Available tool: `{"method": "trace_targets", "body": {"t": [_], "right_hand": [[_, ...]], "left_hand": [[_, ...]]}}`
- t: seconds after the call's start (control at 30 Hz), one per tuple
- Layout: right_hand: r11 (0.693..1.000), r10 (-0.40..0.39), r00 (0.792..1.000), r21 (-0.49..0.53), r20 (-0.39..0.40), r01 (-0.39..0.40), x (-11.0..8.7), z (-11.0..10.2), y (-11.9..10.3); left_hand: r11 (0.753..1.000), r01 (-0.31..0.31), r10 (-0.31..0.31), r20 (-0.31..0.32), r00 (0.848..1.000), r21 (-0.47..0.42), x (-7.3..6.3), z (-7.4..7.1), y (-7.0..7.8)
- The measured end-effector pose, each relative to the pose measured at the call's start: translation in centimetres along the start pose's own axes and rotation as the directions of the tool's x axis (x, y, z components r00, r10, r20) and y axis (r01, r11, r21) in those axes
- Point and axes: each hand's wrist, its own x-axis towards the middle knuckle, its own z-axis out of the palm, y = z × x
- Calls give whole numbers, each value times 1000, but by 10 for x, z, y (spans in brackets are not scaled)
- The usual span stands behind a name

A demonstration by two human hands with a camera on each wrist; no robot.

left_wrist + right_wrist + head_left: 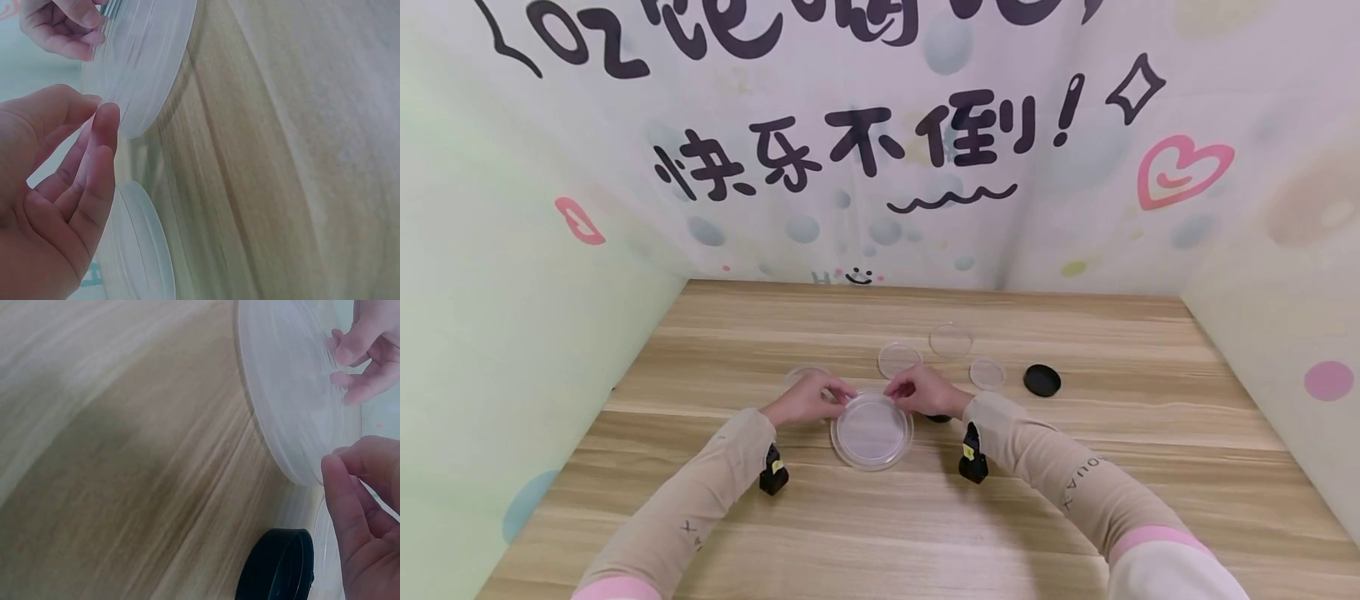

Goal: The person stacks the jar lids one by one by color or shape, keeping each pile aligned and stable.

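Looking like a curtained booth, showing printed cloth (895, 179) at twelve o'clock and wood-grain table (895, 533) at six.

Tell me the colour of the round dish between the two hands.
The dish is translucent, pale whitish; the head view shows it best.

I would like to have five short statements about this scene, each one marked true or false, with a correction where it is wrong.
1. The left hand and the right hand both touch the large clear dish. True.
2. In the head view, the uncovered black round piece lies left of the large clear dish. False: it lies to the right.
3. A second black round piece is near the right hand. True.
4. The table has a plain white top. False: it shows wood grain.
5. The sleeves are mostly black. False: they are mostly beige, with pink bands.
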Motion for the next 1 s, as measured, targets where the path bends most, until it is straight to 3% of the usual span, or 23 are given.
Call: {"method": "trace_targets", "body": {"t": [0.3,0.77,1.0], "right_hand": [[1000,-10,1000,-27,-4,10,0,-1,1],[1000,4,1000,-26,-24,-5,-2,0,0],[999,11,999,-36,-41,-12,-4,-3,2]], "left_hand": [[998,-46,46,8,999,40,0,-1,1],[998,-52,53,-24,998,20,0,1,0],[1000,-23,24,-43,999,13,0,0,-1]]}}
